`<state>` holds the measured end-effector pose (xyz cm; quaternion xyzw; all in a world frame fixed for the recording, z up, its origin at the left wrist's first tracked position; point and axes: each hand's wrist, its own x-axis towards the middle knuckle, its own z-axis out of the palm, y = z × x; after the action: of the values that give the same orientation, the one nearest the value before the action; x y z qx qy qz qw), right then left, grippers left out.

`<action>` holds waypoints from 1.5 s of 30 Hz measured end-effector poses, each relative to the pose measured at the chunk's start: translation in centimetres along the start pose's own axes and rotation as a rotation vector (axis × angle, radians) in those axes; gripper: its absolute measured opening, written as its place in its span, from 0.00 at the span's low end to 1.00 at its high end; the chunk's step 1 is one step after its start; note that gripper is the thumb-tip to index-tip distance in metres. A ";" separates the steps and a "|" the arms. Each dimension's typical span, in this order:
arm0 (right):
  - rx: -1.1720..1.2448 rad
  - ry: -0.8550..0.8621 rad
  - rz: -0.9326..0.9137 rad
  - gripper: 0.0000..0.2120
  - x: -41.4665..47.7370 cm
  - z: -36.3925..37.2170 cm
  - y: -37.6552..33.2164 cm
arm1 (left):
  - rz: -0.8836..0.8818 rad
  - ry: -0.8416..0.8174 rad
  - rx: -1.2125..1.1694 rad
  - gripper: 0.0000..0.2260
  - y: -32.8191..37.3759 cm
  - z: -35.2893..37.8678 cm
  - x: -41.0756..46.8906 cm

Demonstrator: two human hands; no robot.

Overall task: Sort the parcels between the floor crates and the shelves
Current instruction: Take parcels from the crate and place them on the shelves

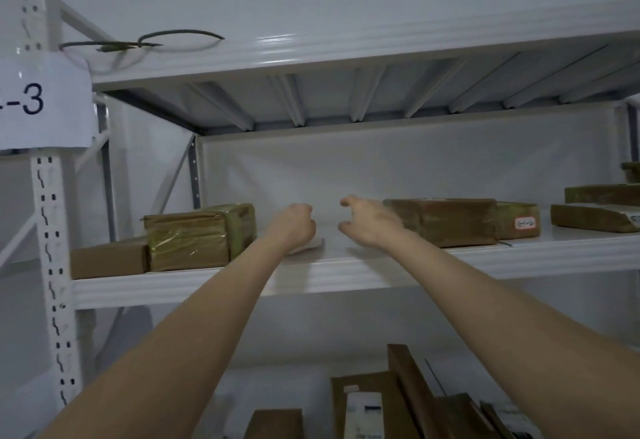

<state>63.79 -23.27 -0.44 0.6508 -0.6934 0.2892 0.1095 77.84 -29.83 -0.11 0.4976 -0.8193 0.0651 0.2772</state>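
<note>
Reaching over the middle shelf (346, 275), the left hand (294, 227) is curling its fingers (304, 210) into a loose fist above a flat white parcel (314, 243); whether it is gripping that parcel cannot be told. The right hand (367, 223) is hovering just beside it, thumb and fingers parted in a C shape and grasping nothing. Left of the left fingers, a tape-wrapped parcel (197, 237) is sitting against a plain brown box (107, 260). Right of the right fingers, a brown taped parcel (446, 222) is lying near the knuckles, a labelled parcel (517, 220) touching its far side, and flat parcels (588, 218) are resting farther along. Well below both hands, more brown parcels (367, 400) are leaning together.
</note>
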 end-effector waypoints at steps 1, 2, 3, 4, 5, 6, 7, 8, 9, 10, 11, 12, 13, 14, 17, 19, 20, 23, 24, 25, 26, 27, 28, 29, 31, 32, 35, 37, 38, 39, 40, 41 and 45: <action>0.034 -0.050 0.024 0.25 0.6 1.1 -0.8 | -0.025 -0.045 0.058 0.17 -1.1 0.0 -0.1; 0.059 -0.084 0.041 0.25 1.1 2.0 -1.4 | -0.038 -0.091 0.112 0.16 -2.0 0.1 -0.3; 0.081 -0.111 0.056 0.25 1.5 2.8 -1.8 | -0.037 -0.140 0.150 0.15 -2.7 0.3 -0.5; 0.105 -0.131 0.069 0.25 1.9 3.6 -2.1 | -0.021 -0.186 0.168 0.16 -3.2 0.6 -0.7; 0.128 -0.140 0.079 0.25 2.2 4.2 -2.3 | 0.000 -0.224 0.163 0.16 -3.5 0.8 -0.7; 0.149 -0.133 0.088 0.25 2.5 4.7 -2.5 | 0.019 -0.249 0.138 0.15 -3.7 0.9 -0.8; 0.172 -0.112 0.100 0.25 2.7 5.0 -2.6 | 0.037 -0.263 0.092 0.15 -3.8 0.9 -0.9; 0.198 -0.082 0.118 0.26 2.8 5.2 -2.6 | 0.049 -0.267 0.025 0.15 -3.9 0.7 -1.0; 0.228 -0.051 0.143 0.26 2.8 5.3 -2.6 | 0.047 -0.273 -0.064 0.15 -4.0 0.4 -1.1; 0.259 -0.024 0.173 0.27 2.8 5.3 -2.7 | 0.037 -0.281 -0.159 0.16 -4.2 0.2 -1.4; 0.290 -0.002 0.200 0.28 2.7 5.3 -2.7 | 0.023 -0.291 -0.245 0.16 -4.4 0.1 -1.5; 0.320 0.014 0.219 0.29 2.7 5.2 -2.8 | 0.005 -0.292 -0.321 0.16 -4.5 0.0 -1.7; 0.353 0.032 0.228 0.30 2.6 5.2 -2.8 | -0.024 -0.274 -0.392 0.15 -4.7 0.1 -1.9; 0.389 0.055 0.225 0.30 2.5 5.0 -2.9 | -0.058 -0.230 -0.448 0.14 -4.7 0.2 -2.2; 0.495 0.123 0.174 0.34 1.7 4.2 -2.7 | -0.185 0.006 -0.447 0.23 -5.0 0.1 -2.8; 0.577 0.167 0.141 0.36 0.7 3.4 -2.3 | -0.256 0.103 -0.559 0.25 -5.0 -0.3 -3.0; 0.618 0.189 0.122 0.37 0.1 2.9 -2.1 | -0.285 0.108 -0.677 0.24 -4.8 -0.5 -3.0; 0.729 0.236 0.057 0.36 -1.5 1.6 -1.7 | -0.325 0.060 -0.980 0.13 -3.9 -1.1 -3.2; 0.746 0.242 0.044 0.36 -1.9 1.2 -1.5 | -0.332 0.067 -1.028 0.12 -3.5 -1.1 -3.4; 0.753 0.245 0.036 0.36 -2.1 0.8 -1.4 | -0.341 0.098 -1.073 0.12 -3.1 -1.2 -3.5; 0.752 0.247 0.033 0.36 -2.4 0.5 -1.1 | -0.343 0.145 -1.108 0.11 -2.7 -1.3 -3.7; 0.743 0.252 0.036 0.36 -2.6 0.2 -0.9 | -0.335 0.187 -1.131 0.10 -2.3 -1.4 -3.8; 0.727 0.263 0.039 0.36 -2.8 0.0 -0.7 | -0.323 0.211 -1.141 0.09 -2.0 -1.6 -3.8; 0.712 0.278 0.040 0.35 -2.8 -0.2 -0.4 | -0.307 0.224 -1.141 0.08 -1.7 -1.7 -3.8; 0.690 0.300 0.043 0.35 -3.0 -0.4 0.0 | -0.284 0.238 -1.124 0.07 -1.3 -1.9 -3.8; 0.668 0.306 0.047 0.34 -3.1 -0.5 0.2 | -0.278 0.244 -1.114 0.05 -1.2 -1.9 -3.7; 0.431 0.300 0.059 0.34 -3.2 -0.7 0.4 | -0.270 0.264 -1.070 0.05 -0.9 -2.0 -3.7; 0.237 0.299 0.029 0.37 -3.2 -0.6 0.4 | -0.266 0.266 -1.025 0.04 -0.9 -1.9 -3.6; 0.181 0.309 -0.019 0.37 -3.4 -0.6 0.3 | -0.264 0.263 -0.995 0.04 -0.9 -1.8 -3.6; 0.141 0.309 -0.079 0.37 -3.4 -0.5 0.1 | -0.263 0.258 -0.970 0.05 -0.9 -1.6 -3.4; 0.104 0.285 -0.139 0.35 -3.5 -0.3 -0.1 | -0.263 0.249 -0.954 0.05 -0.8 -1.5 -3.3; 0.071 0.237 -0.190 0.31 -3.5 0.0 -0.4 | -0.261 0.240 -0.942 0.04 -0.7 -1.3 -3.2; -0.068 -0.010 -0.226 0.15 -3.2 1.7 -1.6 | -0.236 0.113 -0.905 0.15 0.2 -0.1 -2.3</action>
<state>66.12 -21.51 -3.04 0.7222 -0.6256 0.2482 0.1597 78.53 -27.90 -1.19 0.4123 -0.6868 -0.3035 0.5159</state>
